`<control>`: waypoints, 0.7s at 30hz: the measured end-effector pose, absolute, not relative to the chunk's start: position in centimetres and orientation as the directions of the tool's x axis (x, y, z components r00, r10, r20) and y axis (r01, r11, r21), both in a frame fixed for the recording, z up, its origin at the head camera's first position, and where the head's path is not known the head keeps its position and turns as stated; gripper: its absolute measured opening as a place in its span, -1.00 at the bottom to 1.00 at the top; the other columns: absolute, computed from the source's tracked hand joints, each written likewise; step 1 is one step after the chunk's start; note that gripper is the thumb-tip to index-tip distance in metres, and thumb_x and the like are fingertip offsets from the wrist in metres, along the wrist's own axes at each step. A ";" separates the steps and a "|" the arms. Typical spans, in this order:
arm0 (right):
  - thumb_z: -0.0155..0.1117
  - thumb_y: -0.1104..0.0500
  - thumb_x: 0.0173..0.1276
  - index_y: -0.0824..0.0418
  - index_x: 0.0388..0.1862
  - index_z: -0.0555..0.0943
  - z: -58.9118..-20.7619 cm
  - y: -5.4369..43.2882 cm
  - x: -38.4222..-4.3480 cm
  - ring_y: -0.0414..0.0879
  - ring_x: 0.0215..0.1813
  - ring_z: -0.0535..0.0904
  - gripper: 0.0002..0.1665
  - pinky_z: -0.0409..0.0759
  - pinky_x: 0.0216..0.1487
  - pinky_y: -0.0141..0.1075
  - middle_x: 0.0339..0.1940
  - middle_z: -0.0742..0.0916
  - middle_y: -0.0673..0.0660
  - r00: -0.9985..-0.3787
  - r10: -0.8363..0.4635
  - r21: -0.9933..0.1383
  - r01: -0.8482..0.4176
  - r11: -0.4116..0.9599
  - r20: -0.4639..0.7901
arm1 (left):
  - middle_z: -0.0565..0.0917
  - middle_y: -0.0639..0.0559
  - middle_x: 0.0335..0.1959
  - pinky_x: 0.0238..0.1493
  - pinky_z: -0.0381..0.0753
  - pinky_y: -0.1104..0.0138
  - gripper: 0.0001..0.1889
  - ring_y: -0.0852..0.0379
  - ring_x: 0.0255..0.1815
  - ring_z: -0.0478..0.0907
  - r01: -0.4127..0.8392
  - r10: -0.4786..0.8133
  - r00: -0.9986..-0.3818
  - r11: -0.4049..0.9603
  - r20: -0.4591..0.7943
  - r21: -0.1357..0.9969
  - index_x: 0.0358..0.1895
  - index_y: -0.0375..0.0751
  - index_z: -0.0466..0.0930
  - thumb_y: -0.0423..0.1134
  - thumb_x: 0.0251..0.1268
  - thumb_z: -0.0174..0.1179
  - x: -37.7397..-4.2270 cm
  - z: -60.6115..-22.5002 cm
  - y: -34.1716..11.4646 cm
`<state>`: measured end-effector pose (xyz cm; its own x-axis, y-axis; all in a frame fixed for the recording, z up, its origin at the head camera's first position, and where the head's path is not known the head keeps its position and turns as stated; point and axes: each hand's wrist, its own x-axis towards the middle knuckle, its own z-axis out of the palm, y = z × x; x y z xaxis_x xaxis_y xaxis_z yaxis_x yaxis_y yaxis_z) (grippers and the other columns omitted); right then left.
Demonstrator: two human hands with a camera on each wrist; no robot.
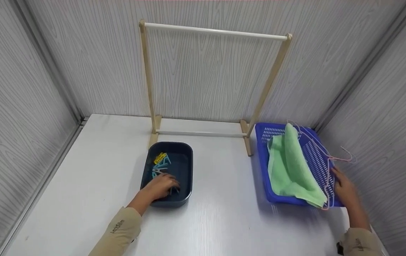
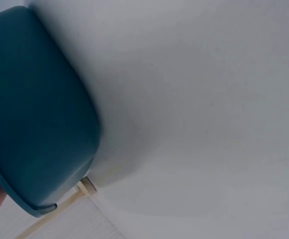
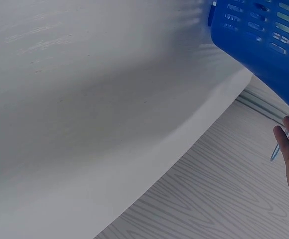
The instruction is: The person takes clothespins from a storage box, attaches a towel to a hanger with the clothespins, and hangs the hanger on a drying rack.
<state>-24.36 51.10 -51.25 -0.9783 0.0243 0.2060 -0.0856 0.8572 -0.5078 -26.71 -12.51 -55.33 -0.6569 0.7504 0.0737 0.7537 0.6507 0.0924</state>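
Note:
My left hand [image 1: 163, 185] reaches over the near left rim of a dark teal tub [image 1: 185, 167], fingers bent down inside it; what they touch is mostly hidden. Light-blue clothespins [image 1: 160, 169] and a yellow clothespin [image 1: 160, 158] lie in the tub just beyond the fingers. On the right, my right hand [image 1: 347, 190] is at the outer right side of a blue plastic basket [image 1: 263, 167]. In the right wrist view its fingers [image 3: 282, 142] extend beside the basket wall and a hanger. A green towel [image 1: 288, 167] and pink hangers [image 1: 327, 181] lie in the basket, one hook sticking out past its side.
A wooden rack [image 1: 148, 78] with a white top bar [image 1: 213, 31] stands at the back of the white table [image 1: 220, 220], behind the tub. Grained panel walls [image 1: 18, 117] enclose the table at the back and both sides.

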 end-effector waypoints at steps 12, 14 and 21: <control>-0.25 0.45 0.29 0.51 0.23 0.29 -51.7 51.3 -24.6 0.46 0.25 0.11 -0.50 0.05 0.17 0.25 0.28 0.26 0.49 -0.963 0.026 -0.497 -0.115 0.860 0.267 | 0.56 -0.06 0.02 0.12 0.33 0.00 -0.62 -0.07 0.11 0.40 0.735 0.743 -0.670 0.659 0.015 0.161 -0.05 -0.19 0.63 -0.51 -0.02 0.27 -26.6 -55.2 -11.9; -0.24 0.46 0.28 0.52 0.21 0.30 -51.7 51.3 -24.6 0.46 0.24 0.12 -0.50 0.07 0.16 0.25 0.26 0.28 0.50 -0.959 0.016 -0.492 -0.131 0.861 0.284 | 0.54 -0.07 0.05 0.13 0.30 -0.04 -0.60 -0.09 0.15 0.37 0.706 0.722 -0.692 0.678 -0.008 0.207 -0.04 -0.19 0.63 -0.53 -0.03 0.26 -26.5 -55.0 -12.0; -0.26 0.45 0.29 0.51 0.25 0.26 -51.6 51.4 -24.4 0.47 0.25 0.09 -0.48 0.04 0.17 0.26 0.28 0.24 0.51 -0.966 0.021 -0.509 -0.118 0.853 0.259 | 0.51 -0.08 0.09 0.14 0.25 -0.08 -0.59 -0.11 0.18 0.34 0.675 0.703 -0.710 0.688 -0.018 0.266 -0.01 -0.21 0.61 -0.40 -0.03 0.36 -26.4 -54.8 -11.7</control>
